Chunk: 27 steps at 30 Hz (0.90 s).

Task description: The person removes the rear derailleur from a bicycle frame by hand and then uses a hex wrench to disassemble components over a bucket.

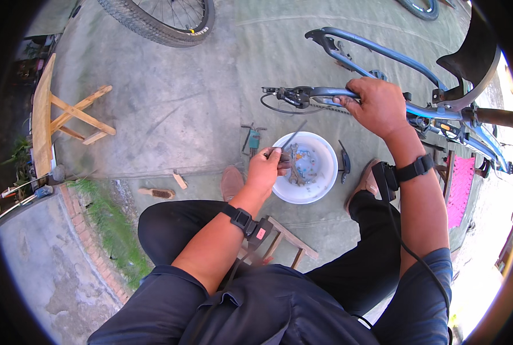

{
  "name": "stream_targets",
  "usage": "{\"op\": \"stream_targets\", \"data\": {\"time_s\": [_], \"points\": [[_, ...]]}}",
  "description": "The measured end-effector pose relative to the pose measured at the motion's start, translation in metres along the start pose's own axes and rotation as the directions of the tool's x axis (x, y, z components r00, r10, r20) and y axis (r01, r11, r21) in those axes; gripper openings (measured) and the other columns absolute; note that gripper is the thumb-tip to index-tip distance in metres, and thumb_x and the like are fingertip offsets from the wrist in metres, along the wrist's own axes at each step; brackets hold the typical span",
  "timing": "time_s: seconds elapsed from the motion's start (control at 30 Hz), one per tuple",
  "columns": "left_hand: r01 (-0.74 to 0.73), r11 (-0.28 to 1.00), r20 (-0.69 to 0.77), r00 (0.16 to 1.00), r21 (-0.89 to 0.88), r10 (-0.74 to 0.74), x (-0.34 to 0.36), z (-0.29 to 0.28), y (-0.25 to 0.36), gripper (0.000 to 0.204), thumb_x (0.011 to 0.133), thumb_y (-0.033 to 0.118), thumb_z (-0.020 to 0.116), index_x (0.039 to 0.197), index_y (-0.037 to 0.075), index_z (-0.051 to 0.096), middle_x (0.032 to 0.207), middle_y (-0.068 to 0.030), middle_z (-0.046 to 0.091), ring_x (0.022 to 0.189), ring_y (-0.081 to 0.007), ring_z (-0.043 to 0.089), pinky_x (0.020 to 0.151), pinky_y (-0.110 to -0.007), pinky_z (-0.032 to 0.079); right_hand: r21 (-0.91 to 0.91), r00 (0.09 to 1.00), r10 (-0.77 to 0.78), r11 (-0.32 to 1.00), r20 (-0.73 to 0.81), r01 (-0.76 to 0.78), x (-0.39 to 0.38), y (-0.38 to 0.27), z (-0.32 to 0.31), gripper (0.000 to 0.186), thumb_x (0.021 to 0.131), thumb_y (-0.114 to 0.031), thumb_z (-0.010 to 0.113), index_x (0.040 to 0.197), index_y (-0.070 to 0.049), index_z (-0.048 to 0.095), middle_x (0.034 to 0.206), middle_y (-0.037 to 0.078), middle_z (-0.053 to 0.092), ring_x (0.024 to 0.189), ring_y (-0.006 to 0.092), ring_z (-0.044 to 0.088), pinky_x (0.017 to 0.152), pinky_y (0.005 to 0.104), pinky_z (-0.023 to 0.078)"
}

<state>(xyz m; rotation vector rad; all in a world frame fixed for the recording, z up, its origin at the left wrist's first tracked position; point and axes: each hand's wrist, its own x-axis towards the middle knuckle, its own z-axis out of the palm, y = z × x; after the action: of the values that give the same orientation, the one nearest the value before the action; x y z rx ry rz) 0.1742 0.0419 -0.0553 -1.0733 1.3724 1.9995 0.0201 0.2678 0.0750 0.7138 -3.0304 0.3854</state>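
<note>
My left hand [264,168] is closed on a thin dark metal rod [294,133], whose free end points up and away to the right. It hovers at the left rim of a white basin [332,167] that holds metal parts and a little liquid. My right hand [378,106] is wrapped round a rear tube of a blue-grey bicycle frame [391,53]. The frame has no wheel between its rear arms. A black derailleur [295,99] with a looped cable sits at the tube's left end, just beyond the basin.
Beside the basin lie a green tool with T-shaped handle [253,140] and a black tool [344,162]. A wheel [170,29] lies far left, near a wooden folding stool [47,118]. A brush [156,193] rests near my left foot. A pink mat [461,190] is at right.
</note>
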Motion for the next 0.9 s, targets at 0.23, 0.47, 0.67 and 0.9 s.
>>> {"op": "stream_targets", "data": {"time_s": [0.23, 0.47, 0.67, 0.9], "points": [[-0.334, 0.801, 0.131, 0.941, 0.496, 0.311, 0.005, -0.014, 0.020, 0.019, 0.096, 0.019, 0.057, 0.098, 0.001, 0.064, 0.085, -0.0042, 0.067, 0.068, -0.0122, 0.065, 0.059, -0.027, 0.050, -0.014, 0.996, 0.032, 0.999, 0.080, -0.031, 0.001, -0.003, -0.003, 0.033, 0.077, -0.041, 0.073, 0.073, -0.010, 0.064, 0.068, 0.007, 0.061, 0.065, 0.0295, 0.061, 0.055, 0.0419, 0.046], [0.215, 0.970, 0.159, 0.960, 0.116, -0.231, -0.007, 0.014, 0.022, 0.029, 0.102, 0.033, 0.048, 0.113, 0.008, 0.057, 0.095, -0.0052, 0.065, 0.077, -0.0174, 0.067, 0.059, -0.028, 0.051, -0.035, 0.991, 0.059, 0.998, 0.118, -0.055, 0.002, -0.006, -0.006, 0.031, 0.078, -0.042, 0.072, 0.077, -0.011, 0.067, 0.070, 0.006, 0.061, 0.069, 0.0284, 0.061, 0.056, 0.0408, 0.046], [0.272, 0.945, 0.402, 0.898, -0.182, -0.181, -0.003, 0.018, 0.041, 0.030, 0.101, 0.034, 0.048, 0.112, 0.008, 0.057, 0.100, -0.0079, 0.067, 0.090, -0.0216, 0.068, 0.066, -0.029, 0.052, -0.033, 0.991, 0.064, 0.998, 0.121, -0.061, 0.003, -0.007, -0.006, 0.031, 0.077, -0.042, 0.072, 0.077, -0.011, 0.067, 0.070, 0.006, 0.062, 0.068, 0.0280, 0.062, 0.056, 0.0406, 0.046], [0.310, 0.903, 0.412, 0.895, -0.296, -0.172, -0.005, 0.022, 0.033, 0.027, 0.102, 0.033, 0.047, 0.102, 0.008, 0.057, 0.099, -0.0086, 0.065, 0.092, -0.0236, 0.065, 0.076, -0.038, 0.054, -0.009, 0.996, 0.035, 0.999, 0.081, -0.035, 0.000, -0.005, -0.003, 0.031, 0.077, -0.041, 0.073, 0.075, -0.011, 0.066, 0.068, 0.006, 0.060, 0.065, 0.0283, 0.060, 0.055, 0.0408, 0.046]]}}
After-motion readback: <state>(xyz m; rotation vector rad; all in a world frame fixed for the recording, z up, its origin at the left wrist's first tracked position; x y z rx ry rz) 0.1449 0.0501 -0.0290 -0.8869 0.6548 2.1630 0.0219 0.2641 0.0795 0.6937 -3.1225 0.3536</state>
